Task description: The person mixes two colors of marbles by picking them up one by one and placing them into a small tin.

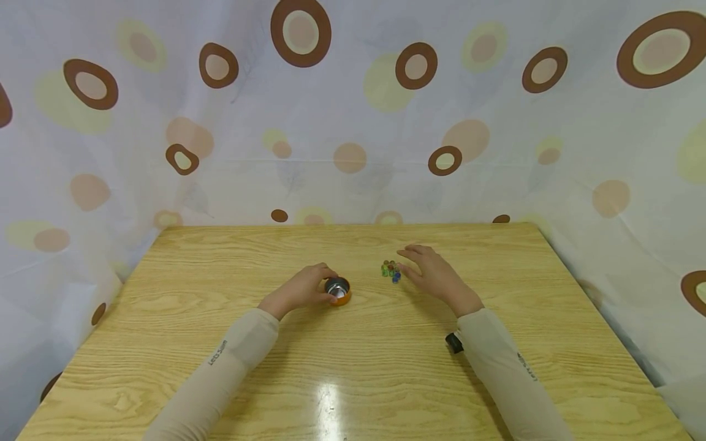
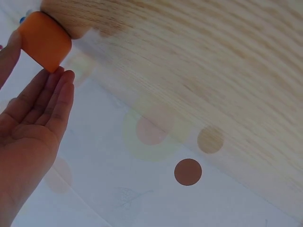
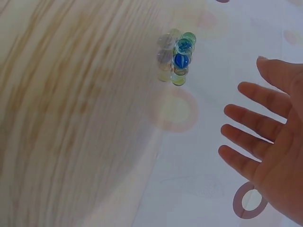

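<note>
Left hand (image 1: pixel 304 288) at centre of the head view, just below mid-frame: fingers clamped on a small orange cup (image 1: pixel 344 298), thumb on one side and fingertips on the other; cup's dark-rimmed mouth faces up, shiny metallic inside. Left wrist view puts the cup at upper left of the frame. Right hand (image 1: pixel 436 275), right of centre: fingers spread apart, holding nothing, thumb tip just beside a cluster of glass marbles (image 1: pixel 391 268). Marbles lie grouped right of the cup, well apart from it; green, blue and amber tones noted (exact count unclear, several overlap). Right wrist view: marbles at upper centre, mirrored faintly in the glossy wood-grain surface (image 1: pixel 231 263). Circle-patterned cloth (image 1: pixel 342 104) fills the upper half of the head view.
</note>
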`<state>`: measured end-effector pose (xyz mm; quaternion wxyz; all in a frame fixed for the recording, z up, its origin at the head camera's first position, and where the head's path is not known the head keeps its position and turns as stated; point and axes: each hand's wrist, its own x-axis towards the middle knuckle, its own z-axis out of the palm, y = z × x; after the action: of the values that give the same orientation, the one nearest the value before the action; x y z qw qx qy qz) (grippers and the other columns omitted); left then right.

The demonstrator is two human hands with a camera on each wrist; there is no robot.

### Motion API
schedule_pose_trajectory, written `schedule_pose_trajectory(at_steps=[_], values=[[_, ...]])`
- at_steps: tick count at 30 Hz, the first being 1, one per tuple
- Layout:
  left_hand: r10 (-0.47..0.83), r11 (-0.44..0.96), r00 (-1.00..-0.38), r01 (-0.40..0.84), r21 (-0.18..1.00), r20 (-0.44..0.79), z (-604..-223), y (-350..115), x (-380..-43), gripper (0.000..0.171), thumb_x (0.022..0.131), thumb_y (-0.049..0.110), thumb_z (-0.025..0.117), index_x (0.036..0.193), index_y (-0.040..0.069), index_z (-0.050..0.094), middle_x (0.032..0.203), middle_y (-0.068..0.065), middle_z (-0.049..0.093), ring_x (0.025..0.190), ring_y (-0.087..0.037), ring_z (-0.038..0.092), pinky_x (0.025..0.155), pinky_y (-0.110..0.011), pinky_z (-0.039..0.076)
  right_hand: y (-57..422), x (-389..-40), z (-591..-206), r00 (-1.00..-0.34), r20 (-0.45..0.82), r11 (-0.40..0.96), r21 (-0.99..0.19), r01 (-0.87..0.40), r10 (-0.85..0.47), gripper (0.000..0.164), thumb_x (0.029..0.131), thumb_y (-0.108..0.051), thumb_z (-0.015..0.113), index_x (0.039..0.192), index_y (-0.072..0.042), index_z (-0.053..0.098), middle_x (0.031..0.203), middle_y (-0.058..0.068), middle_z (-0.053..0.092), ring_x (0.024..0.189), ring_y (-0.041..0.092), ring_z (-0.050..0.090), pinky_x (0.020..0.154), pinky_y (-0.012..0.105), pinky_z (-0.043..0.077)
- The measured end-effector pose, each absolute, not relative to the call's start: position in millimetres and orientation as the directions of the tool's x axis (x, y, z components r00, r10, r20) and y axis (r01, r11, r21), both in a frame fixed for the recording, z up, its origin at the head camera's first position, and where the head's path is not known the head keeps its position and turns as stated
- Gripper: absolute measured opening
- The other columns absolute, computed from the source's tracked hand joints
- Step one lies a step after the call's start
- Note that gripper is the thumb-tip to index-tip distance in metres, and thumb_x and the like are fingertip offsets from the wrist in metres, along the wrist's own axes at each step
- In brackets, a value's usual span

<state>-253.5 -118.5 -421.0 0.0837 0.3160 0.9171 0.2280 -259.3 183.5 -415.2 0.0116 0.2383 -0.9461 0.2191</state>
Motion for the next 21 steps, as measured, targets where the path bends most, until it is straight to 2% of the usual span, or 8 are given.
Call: schedule_pose_trajectory(at_steps=[6,13,21], values=[[0.622,0.696,-0.783,0.547,0.465,-0.010,-421.1,-119.1,-252.0,0.046,0.085,0.019,0.075,0.122,-0.004,0.060,0.115,-0.015,0.059,0.105,-0.030,0.059,0.092,-0.040,0.048,183.1,-262.1,-419.1,-0.850,0.167,0.770,-0.365,-0.523,-0.499,0.041,0.097,-0.022,0.059,0.133,-0.002,0.057,0.138,0.024,0.047,0.127,0.042,0.042,0.103,0.058,0.034],[0.625,0.690,-0.781,0.553,0.467,0.001,-418.9,-119.2,-251.4,0.045,0.084,0.017,0.076,0.121,-0.005,0.061,0.112,-0.015,0.060,0.103,-0.030,0.059,0.092,-0.041,0.048,184.6,-264.1,-421.6,-0.826,0.196,0.763,-0.316,-0.563,-0.528,0.032,0.091,-0.017,0.067,0.122,-0.008,0.067,0.137,0.022,0.049,0.127,0.041,0.042,0.102,0.061,0.032],[0.628,0.691,-0.778,0.557,0.461,-0.001,-419.4,-118.8,-251.3,0.046,0.084,0.018,0.075,0.121,-0.005,0.060,0.114,-0.016,0.060,0.105,-0.030,0.059,0.092,-0.040,0.048,184.6,-266.2,-425.7,-0.801,0.211,0.759,-0.254,-0.599,-0.561,0.028,0.086,-0.010,0.073,0.114,-0.008,0.072,0.134,0.020,0.051,0.124,0.039,0.044,0.096,0.061,0.038]])
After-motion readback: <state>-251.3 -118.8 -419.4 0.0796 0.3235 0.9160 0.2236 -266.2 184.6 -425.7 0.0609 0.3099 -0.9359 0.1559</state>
